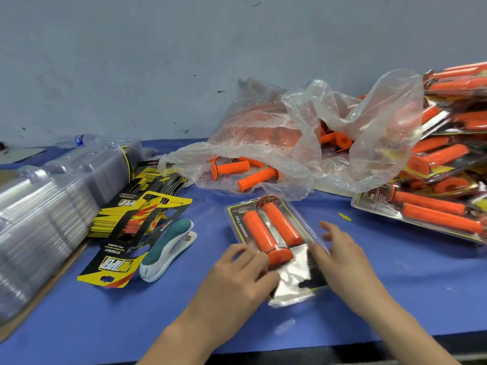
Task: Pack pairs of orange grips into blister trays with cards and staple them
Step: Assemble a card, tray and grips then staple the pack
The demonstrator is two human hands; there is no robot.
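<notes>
At the middle of the blue table (105,325), just in front of you, the blister tray (292,280) lies flat, with the pair of orange grips (263,238) side by side in it, flanged ends toward you, over a black-and-yellow card (237,217) (its print is too blurred to read). Your left hand (237,275) rests on the tray's near left edge, fingers loosely bent with the tips pressing on the plastic beside the nearer grip's flange, and the thumb lying across the clear flap. It is not wrapped round anything. Your right hand (342,259) touches the tray's right edge with fingers nearly straight and spread, holding nothing.

Just left of the tray lies a teal-and-white stapler (168,248), beside a fanned stack of loose cards (126,219). Further left sits a stack of empty clear trays (44,214). Beyond the tray, a crumpled plastic bag (290,143) spills loose grips (253,177). To your right, finished packs (442,212) are heaped together.
</notes>
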